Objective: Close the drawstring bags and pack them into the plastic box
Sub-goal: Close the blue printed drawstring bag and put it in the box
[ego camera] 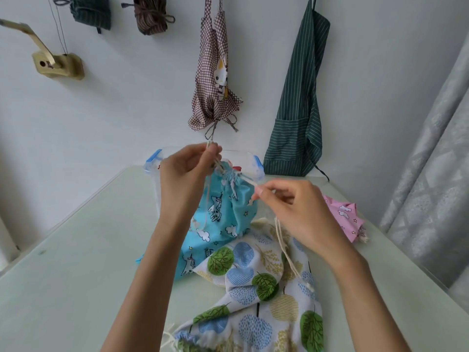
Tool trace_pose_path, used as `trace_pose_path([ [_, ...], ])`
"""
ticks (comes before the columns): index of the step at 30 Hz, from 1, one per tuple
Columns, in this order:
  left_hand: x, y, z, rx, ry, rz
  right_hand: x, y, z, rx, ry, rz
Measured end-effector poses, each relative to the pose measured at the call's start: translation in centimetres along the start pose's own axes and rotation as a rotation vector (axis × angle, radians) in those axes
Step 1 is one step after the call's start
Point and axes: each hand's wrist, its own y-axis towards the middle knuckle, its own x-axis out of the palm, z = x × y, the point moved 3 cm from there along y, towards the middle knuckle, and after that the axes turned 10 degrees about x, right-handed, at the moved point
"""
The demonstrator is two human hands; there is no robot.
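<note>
Cords are running left-far to right-near across the blue bag's (223,214) gathered mouth; my left hand (182,171) and right hand (291,209) are pinching opposite ends (plastic box (255,165) just beyond).

Head view, forward-down, close over table (76,250)

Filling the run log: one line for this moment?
left hand pinches cord | right hand pinches cord | blue unicorn-print drawstring bag cinched

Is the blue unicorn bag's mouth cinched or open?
Cinched: blue bag mouth is gathered tight, left hand and right hand pulling its cords apart.
</note>
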Motion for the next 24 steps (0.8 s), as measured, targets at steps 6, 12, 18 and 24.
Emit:
trace_pose_path([
  [6, 0.7, -0.5, -0.9, -0.106, 0.088, -0.233, 1.1, 0.3, 1.8, 0.132, -0.112, -0.109],
  [12, 1.4, -1.0, -1.7, -0.095, 0.108, -0.377, 2.3, 0.4, 4.2, 0.299, -0.112, -0.313],
  [18, 2.3, -1.6, -1.3, -0.11, -0.056, -0.51, 1.0, 0.0, 3.4, 0.336, -0.031, -0.476],
  [24, 3.0, -1.6, -0.4, -0.298, -0.403, -0.51, -0.9, -0.3, 3.5, 0.336, 0.011, -0.476],
])
